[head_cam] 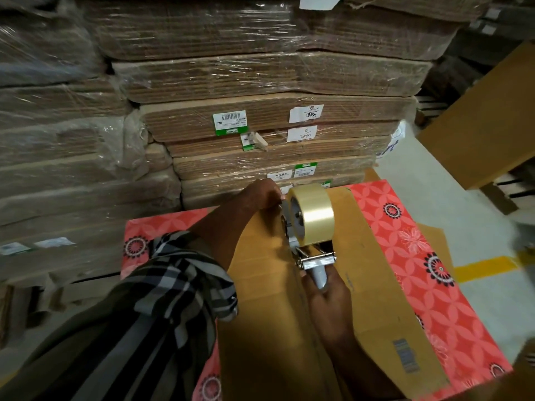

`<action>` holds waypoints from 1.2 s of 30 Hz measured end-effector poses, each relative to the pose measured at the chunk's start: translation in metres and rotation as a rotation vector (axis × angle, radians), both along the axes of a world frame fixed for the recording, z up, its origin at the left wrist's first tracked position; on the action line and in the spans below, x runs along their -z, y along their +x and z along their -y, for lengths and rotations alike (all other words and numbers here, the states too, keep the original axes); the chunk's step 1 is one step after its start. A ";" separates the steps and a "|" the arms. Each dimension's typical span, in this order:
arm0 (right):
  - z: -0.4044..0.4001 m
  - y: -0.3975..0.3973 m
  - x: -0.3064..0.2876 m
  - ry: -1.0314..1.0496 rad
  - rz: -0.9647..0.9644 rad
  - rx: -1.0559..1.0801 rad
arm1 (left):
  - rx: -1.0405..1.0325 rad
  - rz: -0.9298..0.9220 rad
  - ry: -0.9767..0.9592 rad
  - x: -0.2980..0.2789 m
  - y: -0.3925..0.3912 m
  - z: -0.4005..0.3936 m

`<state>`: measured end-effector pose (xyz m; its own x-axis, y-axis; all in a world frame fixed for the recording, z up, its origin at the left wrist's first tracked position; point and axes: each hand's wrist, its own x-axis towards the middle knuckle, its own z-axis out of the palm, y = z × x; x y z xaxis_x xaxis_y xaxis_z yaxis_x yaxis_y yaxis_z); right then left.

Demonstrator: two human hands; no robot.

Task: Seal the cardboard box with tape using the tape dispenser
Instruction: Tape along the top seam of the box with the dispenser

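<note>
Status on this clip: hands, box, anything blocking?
Right hand grips tape dispenser handle. Left hand at the far edge of the cardboard box, by the roll. Seam path unobstructed.

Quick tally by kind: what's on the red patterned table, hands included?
Brown cardboard box: 1
Metal tape dispenser with clear tape roll: 1
Hands: 2, left hand at the box's far edge, right hand gripping the dispenser handle
Total: 4
</note>
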<state>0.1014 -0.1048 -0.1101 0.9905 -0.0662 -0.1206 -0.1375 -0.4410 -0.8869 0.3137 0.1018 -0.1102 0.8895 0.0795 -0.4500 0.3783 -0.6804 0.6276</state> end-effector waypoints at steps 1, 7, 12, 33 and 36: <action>0.001 -0.001 -0.001 0.001 -0.009 -0.006 | 0.005 0.004 0.021 0.003 0.002 0.000; 0.014 -0.026 -0.004 0.003 -0.057 0.002 | 0.109 0.067 0.044 0.001 -0.005 -0.005; 0.034 -0.064 -0.007 0.004 -0.048 0.006 | 0.142 0.111 0.106 0.000 -0.009 -0.004; 0.041 -0.090 -0.005 0.160 -0.071 0.028 | 0.714 0.588 0.577 0.038 -0.088 0.031; 0.039 -0.092 -0.003 0.191 -0.090 0.074 | 0.695 0.628 0.605 0.038 -0.090 0.034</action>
